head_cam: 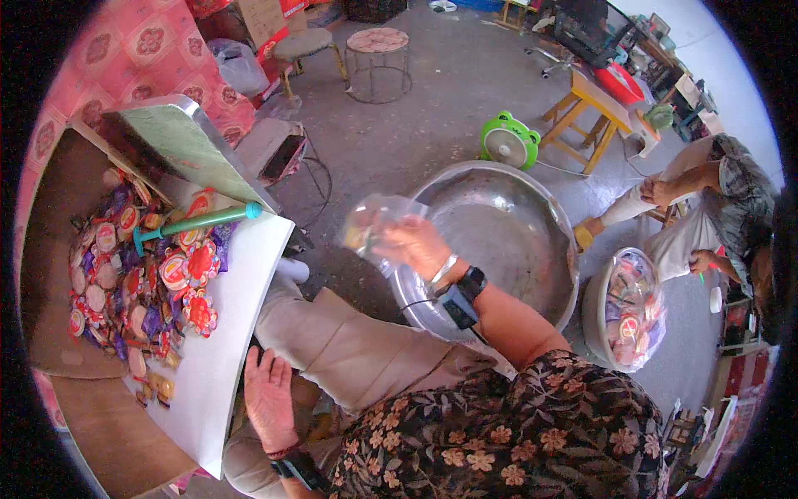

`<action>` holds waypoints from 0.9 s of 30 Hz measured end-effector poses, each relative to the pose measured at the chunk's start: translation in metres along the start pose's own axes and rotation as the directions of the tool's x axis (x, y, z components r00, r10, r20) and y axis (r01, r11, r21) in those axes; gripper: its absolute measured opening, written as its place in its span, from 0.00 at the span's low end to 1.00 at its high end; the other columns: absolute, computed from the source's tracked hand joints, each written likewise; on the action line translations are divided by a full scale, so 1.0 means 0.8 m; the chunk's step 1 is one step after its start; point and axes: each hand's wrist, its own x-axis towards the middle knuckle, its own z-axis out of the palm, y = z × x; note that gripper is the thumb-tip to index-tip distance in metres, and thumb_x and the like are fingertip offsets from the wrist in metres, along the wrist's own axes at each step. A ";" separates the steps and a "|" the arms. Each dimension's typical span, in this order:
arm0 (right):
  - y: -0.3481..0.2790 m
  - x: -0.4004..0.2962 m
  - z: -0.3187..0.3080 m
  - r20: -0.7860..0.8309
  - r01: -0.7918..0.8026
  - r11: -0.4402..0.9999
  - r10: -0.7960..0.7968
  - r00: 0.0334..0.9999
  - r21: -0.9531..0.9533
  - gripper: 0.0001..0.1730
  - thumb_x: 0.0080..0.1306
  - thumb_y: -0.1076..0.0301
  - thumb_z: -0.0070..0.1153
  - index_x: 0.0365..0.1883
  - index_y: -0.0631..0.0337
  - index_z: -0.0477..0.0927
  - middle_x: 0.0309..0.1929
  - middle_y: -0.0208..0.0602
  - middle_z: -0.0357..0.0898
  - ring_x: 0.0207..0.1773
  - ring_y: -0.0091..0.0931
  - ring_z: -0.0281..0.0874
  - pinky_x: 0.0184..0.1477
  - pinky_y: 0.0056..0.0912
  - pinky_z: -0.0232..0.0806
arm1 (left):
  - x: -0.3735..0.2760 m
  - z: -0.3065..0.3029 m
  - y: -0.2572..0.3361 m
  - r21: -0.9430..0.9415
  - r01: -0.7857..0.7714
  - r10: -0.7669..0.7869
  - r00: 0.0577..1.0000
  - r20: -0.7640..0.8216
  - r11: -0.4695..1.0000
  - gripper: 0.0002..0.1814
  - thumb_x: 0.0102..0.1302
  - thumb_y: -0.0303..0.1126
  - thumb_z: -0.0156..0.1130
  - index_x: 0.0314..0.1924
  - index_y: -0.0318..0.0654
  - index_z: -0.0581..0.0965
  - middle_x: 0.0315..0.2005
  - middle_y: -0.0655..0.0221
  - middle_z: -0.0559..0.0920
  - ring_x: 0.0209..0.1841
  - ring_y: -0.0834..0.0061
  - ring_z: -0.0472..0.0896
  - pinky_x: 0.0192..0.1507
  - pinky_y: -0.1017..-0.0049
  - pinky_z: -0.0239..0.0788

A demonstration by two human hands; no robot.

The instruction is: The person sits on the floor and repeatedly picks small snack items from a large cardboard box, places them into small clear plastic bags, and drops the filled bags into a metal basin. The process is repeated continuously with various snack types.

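My right hand (416, 246) is raised over the near-left rim of a large metal basin (499, 249). It grips a clear plastic bag (389, 218), blurred, with small yellow and red things showing inside. Palm up, my left hand (269, 393) rests beside the edge of a white board (249, 268), holding nothing that I can see. On the board and in a cardboard box (75, 399) lies a heap of small packaged items (118, 280) in red, purple and gold. Across the heap lies a green plastic rod (206, 221) with a crosspiece near one end.
A tub (592, 324) of bagged items stands right of the basin, near a seated person (729, 206). Behind the basin are a green frog-shaped fan (508, 142) and a wooden stool (589, 106). A round stool (378, 41) and cables (324, 181) are farther off.
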 end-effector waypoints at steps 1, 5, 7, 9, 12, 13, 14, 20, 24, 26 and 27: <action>0.044 0.007 -0.058 0.036 0.154 0.950 -0.150 0.988 -0.270 0.15 0.60 0.63 0.62 0.43 0.57 0.77 0.40 0.39 0.81 0.44 0.40 0.79 0.45 0.43 0.74 | -0.003 0.001 0.004 0.016 0.000 0.002 0.996 -0.094 1.000 0.27 0.76 0.37 0.44 0.70 0.35 0.58 0.58 0.59 0.71 0.57 0.66 0.71 0.66 0.64 0.61; 0.069 -0.019 -0.168 0.082 0.079 -0.161 -0.009 0.997 -0.984 0.20 0.58 0.55 0.62 0.46 0.53 0.78 0.42 0.38 0.81 0.47 0.43 0.78 0.50 0.45 0.71 | -0.019 -0.060 0.014 0.107 0.000 0.017 0.988 -0.156 0.994 0.38 0.70 0.47 0.58 0.72 0.37 0.57 0.61 0.55 0.68 0.58 0.64 0.71 0.67 0.62 0.59; 0.102 -0.046 -0.224 0.158 0.119 -0.288 -0.117 0.981 -0.950 0.22 0.55 0.53 0.65 0.45 0.52 0.79 0.44 0.37 0.82 0.43 0.39 0.80 0.42 0.45 0.72 | -0.027 -0.078 0.017 0.126 0.021 0.000 0.986 -0.166 0.992 0.37 0.70 0.48 0.57 0.72 0.38 0.57 0.62 0.55 0.67 0.59 0.64 0.70 0.67 0.62 0.58; 0.127 -0.060 -0.252 -0.036 -0.018 -0.263 0.065 0.997 -0.965 0.21 0.55 0.50 0.65 0.42 0.52 0.80 0.42 0.37 0.83 0.41 0.39 0.81 0.39 0.45 0.72 | -0.038 -0.093 0.019 0.137 0.039 -0.014 0.984 -0.177 0.990 0.37 0.71 0.48 0.56 0.72 0.38 0.57 0.63 0.55 0.66 0.60 0.64 0.69 0.67 0.63 0.57; 0.151 -0.067 -0.299 -0.261 -0.209 -0.207 0.267 0.928 -0.956 0.20 0.56 0.47 0.62 0.40 0.49 0.82 0.41 0.39 0.84 0.45 0.41 0.82 0.42 0.47 0.74 | -0.045 -0.108 0.019 0.206 0.081 -0.029 0.969 -0.244 0.975 0.37 0.71 0.48 0.55 0.72 0.39 0.57 0.64 0.56 0.65 0.61 0.65 0.68 0.67 0.64 0.57; 0.157 -0.067 -0.311 -0.286 -0.238 -0.190 0.288 0.914 -0.952 0.20 0.56 0.47 0.61 0.41 0.47 0.83 0.42 0.39 0.85 0.47 0.42 0.83 0.44 0.48 0.74 | -0.047 -0.114 0.018 0.202 0.085 -0.028 0.963 -0.269 0.976 0.37 0.71 0.48 0.55 0.72 0.38 0.57 0.64 0.57 0.66 0.61 0.65 0.68 0.67 0.64 0.57; 0.162 -0.064 -0.325 -0.330 -0.283 -0.198 0.271 0.904 -0.938 0.20 0.56 0.47 0.62 0.39 0.49 0.82 0.41 0.40 0.85 0.45 0.42 0.82 0.42 0.47 0.74 | -0.048 -0.120 0.016 0.197 0.089 -0.028 0.955 -0.295 0.976 0.37 0.71 0.48 0.56 0.72 0.38 0.57 0.64 0.57 0.66 0.61 0.65 0.68 0.67 0.64 0.57; 0.141 -0.001 -0.391 -0.342 -0.334 -0.112 0.060 0.938 -0.936 0.20 0.61 0.49 0.60 0.36 0.59 0.79 0.35 0.42 0.83 0.33 0.40 0.83 0.34 0.46 0.74 | -0.059 -0.121 0.026 0.229 0.090 0.005 0.924 -0.382 0.969 0.37 0.70 0.46 0.57 0.72 0.37 0.57 0.62 0.60 0.68 0.59 0.67 0.70 0.66 0.64 0.58; 0.200 -0.025 -0.490 -0.829 -0.688 0.684 0.224 0.513 -0.241 0.19 0.64 0.52 0.56 0.33 0.61 0.78 0.30 0.41 0.82 0.27 0.37 0.82 0.29 0.45 0.73 | -0.041 -0.118 0.021 0.205 0.113 -0.037 0.938 -0.344 0.972 0.37 0.70 0.45 0.58 0.72 0.37 0.57 0.60 0.62 0.70 0.57 0.69 0.71 0.66 0.65 0.59; 0.231 -0.047 -0.455 -0.770 -0.749 0.654 0.421 0.480 -0.109 0.16 0.65 0.54 0.55 0.32 0.60 0.79 0.29 0.40 0.82 0.26 0.35 0.82 0.29 0.44 0.73 | -0.055 -0.117 0.021 0.217 0.096 -0.009 0.928 -0.372 0.971 0.37 0.70 0.46 0.57 0.72 0.37 0.56 0.62 0.60 0.69 0.58 0.68 0.70 0.66 0.64 0.59; 0.237 -0.062 -0.442 -0.739 -0.777 0.629 0.507 0.444 -0.035 0.15 0.66 0.56 0.54 0.32 0.60 0.79 0.29 0.40 0.82 0.26 0.34 0.82 0.29 0.43 0.74 | -0.055 -0.116 0.022 0.224 0.100 -0.010 0.928 -0.373 0.970 0.37 0.71 0.46 0.57 0.72 0.37 0.56 0.62 0.59 0.68 0.59 0.67 0.70 0.66 0.64 0.59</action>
